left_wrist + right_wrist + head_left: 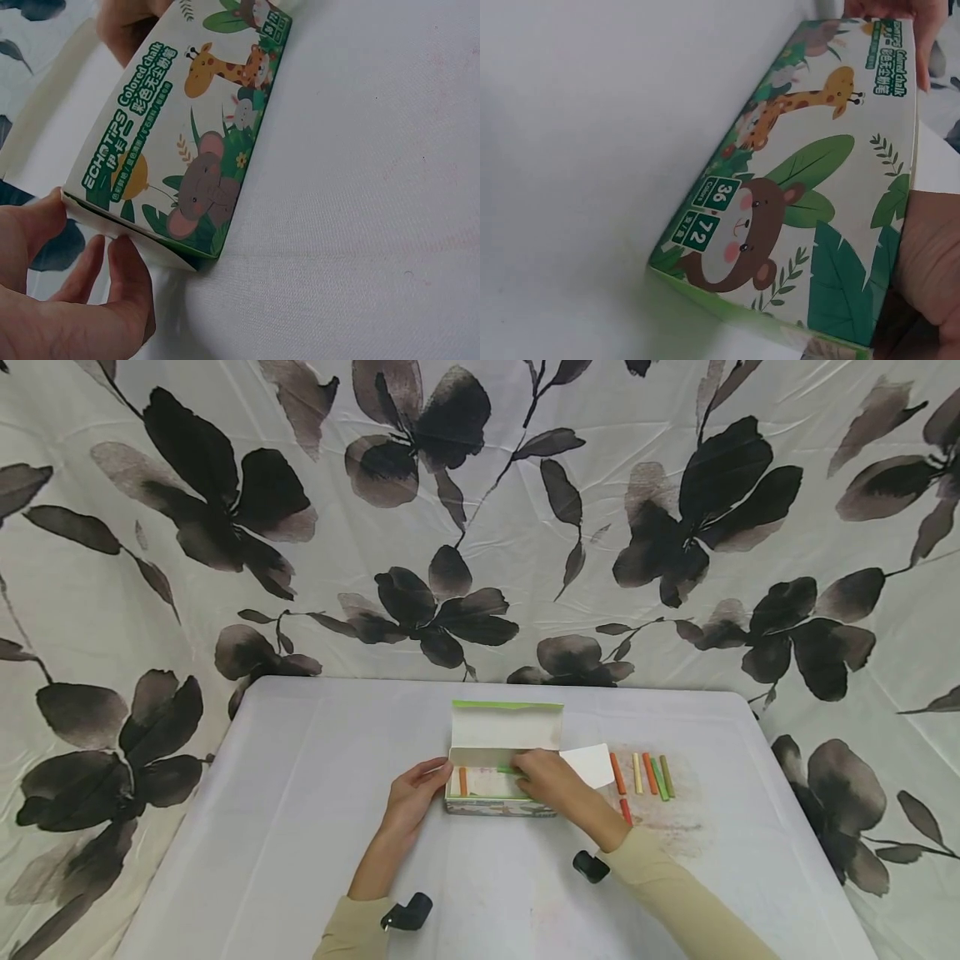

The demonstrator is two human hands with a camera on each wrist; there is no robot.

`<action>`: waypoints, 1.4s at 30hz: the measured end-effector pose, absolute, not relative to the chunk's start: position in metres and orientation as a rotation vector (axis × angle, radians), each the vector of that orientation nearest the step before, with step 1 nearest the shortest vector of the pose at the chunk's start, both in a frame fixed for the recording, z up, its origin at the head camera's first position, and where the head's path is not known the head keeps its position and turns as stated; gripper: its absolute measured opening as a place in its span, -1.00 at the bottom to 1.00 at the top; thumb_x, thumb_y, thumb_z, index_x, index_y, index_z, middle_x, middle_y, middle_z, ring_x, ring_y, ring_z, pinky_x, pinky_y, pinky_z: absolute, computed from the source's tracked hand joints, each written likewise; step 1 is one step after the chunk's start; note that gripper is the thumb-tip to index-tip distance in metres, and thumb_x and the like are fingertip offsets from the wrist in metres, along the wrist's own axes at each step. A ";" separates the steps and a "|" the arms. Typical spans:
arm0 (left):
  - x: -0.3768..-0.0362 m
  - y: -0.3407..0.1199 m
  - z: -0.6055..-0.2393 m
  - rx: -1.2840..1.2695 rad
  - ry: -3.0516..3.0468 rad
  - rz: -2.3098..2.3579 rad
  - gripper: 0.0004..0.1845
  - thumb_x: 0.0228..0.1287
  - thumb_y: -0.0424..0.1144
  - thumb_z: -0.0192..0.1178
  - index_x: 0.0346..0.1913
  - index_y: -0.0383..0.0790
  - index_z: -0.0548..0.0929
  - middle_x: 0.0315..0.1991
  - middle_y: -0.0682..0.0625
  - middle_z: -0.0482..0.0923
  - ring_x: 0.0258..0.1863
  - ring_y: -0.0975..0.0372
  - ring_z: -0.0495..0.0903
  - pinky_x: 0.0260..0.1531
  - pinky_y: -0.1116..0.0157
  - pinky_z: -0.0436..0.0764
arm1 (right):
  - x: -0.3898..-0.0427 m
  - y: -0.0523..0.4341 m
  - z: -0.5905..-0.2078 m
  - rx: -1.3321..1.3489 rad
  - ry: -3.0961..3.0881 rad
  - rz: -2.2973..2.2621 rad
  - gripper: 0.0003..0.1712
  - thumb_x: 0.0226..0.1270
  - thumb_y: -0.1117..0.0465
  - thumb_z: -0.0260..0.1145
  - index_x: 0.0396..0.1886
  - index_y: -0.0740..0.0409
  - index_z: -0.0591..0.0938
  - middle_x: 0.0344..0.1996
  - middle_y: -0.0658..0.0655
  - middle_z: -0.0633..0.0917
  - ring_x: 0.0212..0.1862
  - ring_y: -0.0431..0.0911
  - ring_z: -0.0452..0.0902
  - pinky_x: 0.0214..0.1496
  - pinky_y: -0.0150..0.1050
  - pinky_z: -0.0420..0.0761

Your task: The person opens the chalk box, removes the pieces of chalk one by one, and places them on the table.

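A box of colored chalk [501,809], printed with animals and leaves, stands on the table with its lid [506,724] raised. My left hand [410,797] touches the box's left end; in the left wrist view its fingertips [129,259] rest against the end panel. My right hand [551,781] reaches into the right half of the box and pinches a green chalk stick [510,770]; its fingertips are partly hidden. An orange chalk stick [462,781] lies inside at the left. The right wrist view shows the box front [802,150], but the right fingers are hidden.
Right of the box, several chalk sticks lie on the white table [300,827], among them a red-orange one [617,772], a yellow one [637,772] and a short red one [626,812]. A white flap [588,765] sticks out at the box's right. Chalk smudges mark the cloth.
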State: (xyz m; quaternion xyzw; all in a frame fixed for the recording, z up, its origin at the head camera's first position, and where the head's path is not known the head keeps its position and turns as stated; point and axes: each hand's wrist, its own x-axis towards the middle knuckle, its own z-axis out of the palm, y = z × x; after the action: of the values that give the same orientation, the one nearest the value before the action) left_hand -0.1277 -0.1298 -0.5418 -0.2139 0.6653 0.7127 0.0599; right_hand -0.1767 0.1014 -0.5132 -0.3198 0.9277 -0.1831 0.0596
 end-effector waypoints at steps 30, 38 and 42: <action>-0.129 -0.125 -0.541 -0.642 1.985 2.185 -0.55 0.38 -0.21 0.39 0.19 -0.43 0.63 0.00 -0.20 0.70 -0.06 0.25 0.65 -0.07 0.46 0.60 | -0.183 0.091 -0.512 -1.451 2.866 0.165 -0.86 0.20 0.36 0.53 -0.38 0.11 0.69 -0.49 0.04 0.69 -0.54 -0.21 0.41 -0.45 -0.31 0.55; -0.126 -0.128 -0.539 -0.641 1.993 2.179 -0.55 0.39 -0.23 0.38 0.21 -0.44 0.62 0.03 -0.27 0.69 -0.07 0.26 0.65 -0.13 0.50 0.59 | -0.182 0.099 -0.498 -1.277 2.761 -0.309 -0.94 0.37 0.37 0.41 -0.24 0.15 0.70 -0.34 0.03 0.72 -0.44 -0.17 0.45 -0.37 -0.25 0.51; -0.125 -0.129 -0.539 -0.636 1.995 2.183 -0.54 0.39 -0.22 0.37 0.22 -0.45 0.61 0.03 -0.27 0.69 -0.07 0.25 0.66 -0.12 0.50 0.58 | -0.181 0.107 -0.494 -1.177 2.735 -0.491 -0.87 0.38 0.38 0.40 -0.13 0.15 0.72 -0.24 0.03 0.77 -0.30 -0.16 0.58 -0.22 -0.22 0.62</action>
State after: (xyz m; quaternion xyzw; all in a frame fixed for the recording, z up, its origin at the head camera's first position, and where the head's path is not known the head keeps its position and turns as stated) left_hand -0.1254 -0.1295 -0.5388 -0.2098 0.6584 0.7205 0.0585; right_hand -0.1811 0.1074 -0.4937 -0.3891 0.9046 -0.1625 0.0618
